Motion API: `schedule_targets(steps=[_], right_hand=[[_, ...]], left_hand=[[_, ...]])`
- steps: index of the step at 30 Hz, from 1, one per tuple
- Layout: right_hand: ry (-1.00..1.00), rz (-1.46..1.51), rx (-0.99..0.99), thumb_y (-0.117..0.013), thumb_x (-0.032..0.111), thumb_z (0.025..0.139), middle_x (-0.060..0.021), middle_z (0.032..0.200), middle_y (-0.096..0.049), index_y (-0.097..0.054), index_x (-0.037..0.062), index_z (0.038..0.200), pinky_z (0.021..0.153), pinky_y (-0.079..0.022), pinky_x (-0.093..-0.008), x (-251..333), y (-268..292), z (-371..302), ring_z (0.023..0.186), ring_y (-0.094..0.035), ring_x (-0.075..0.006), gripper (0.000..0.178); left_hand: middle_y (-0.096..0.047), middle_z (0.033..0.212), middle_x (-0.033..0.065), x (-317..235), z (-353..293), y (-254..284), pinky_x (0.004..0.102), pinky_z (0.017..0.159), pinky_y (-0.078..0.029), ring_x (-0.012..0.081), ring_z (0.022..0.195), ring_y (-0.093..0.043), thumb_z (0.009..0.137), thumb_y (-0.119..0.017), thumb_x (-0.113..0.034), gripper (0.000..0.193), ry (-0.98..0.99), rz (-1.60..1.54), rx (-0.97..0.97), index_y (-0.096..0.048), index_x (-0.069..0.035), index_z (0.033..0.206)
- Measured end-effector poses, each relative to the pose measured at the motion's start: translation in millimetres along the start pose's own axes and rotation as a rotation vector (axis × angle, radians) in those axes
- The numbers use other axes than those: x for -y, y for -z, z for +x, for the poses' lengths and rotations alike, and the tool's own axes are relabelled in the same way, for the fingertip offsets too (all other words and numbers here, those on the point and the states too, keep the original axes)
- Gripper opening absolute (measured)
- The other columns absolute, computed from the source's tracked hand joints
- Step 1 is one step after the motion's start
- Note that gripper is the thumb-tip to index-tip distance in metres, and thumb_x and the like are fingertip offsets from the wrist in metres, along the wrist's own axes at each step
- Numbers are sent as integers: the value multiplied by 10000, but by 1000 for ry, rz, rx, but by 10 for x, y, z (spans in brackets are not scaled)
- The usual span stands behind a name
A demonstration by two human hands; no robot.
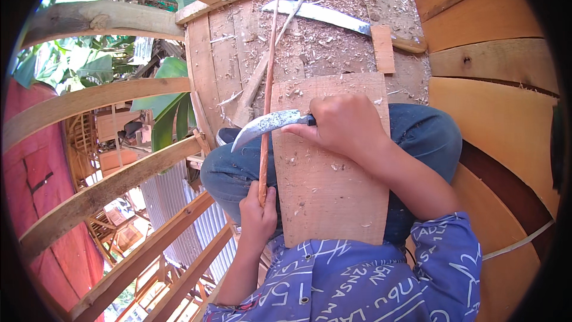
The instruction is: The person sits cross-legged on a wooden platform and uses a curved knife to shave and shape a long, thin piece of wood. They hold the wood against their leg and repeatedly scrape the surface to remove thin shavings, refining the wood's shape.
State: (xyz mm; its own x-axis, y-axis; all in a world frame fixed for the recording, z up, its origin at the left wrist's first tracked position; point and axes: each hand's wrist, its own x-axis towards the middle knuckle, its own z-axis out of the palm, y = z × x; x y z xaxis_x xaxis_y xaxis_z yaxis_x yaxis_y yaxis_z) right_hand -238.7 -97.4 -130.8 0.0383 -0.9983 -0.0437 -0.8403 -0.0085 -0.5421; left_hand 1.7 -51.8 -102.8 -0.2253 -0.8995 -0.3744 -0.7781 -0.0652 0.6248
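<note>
My left hand (258, 216) is closed round the lower end of a long, thin reddish-brown wooden stick (269, 77), which points away from me. In my right hand (347, 126) is a curved knife (267, 123), its dark handle gripped in the fist and the thumb stretched along the base of the blade. The blade crosses over the stick, its tip pointing left; whether its edge touches the wood, I cannot tell. Across my lap lies a flat wooden board (330, 203), with a few shavings on it, under my right hand and beside the stick.
Beyond the board, a long curved blade with a wooden handle (325, 15) lies on the plank floor (229, 53) among many wood shavings. A small flat wood piece (383, 50) overlaps it. Wooden rails (113, 104) run along the left; a plank wall (488, 65) rises at right.
</note>
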Motion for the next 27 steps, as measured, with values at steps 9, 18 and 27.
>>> schedule_targets(steps=[9,18,27], right_hand=[[-586,-15,-312,-472,657,855,-182,557,-578,-624,-12,646,513,-496,-400,-839,645,250,546,-625,-323,718],[-183,-50,-20,-496,660,832,-145,552,-597,-657,27,643,523,-508,-386,-33,200,23,559,-644,-280,680],[-382,10,-376,-528,596,858,-173,555,-571,-624,9,659,532,-477,-430,-458,529,16,569,-615,-346,627]], left_hand=[[-500,578,222,64,-101,-77,402,476,-403,407,538,-560,899,-553,-111,184,-32,78,-55,-444,-1,800],[-473,574,176,43,-67,-89,371,487,-387,311,518,-498,903,-551,-117,185,-37,48,-69,-450,-1,800],[-482,565,199,37,-66,-55,379,468,-394,374,511,-551,894,-573,-140,227,-45,1,-43,-435,-7,773]])
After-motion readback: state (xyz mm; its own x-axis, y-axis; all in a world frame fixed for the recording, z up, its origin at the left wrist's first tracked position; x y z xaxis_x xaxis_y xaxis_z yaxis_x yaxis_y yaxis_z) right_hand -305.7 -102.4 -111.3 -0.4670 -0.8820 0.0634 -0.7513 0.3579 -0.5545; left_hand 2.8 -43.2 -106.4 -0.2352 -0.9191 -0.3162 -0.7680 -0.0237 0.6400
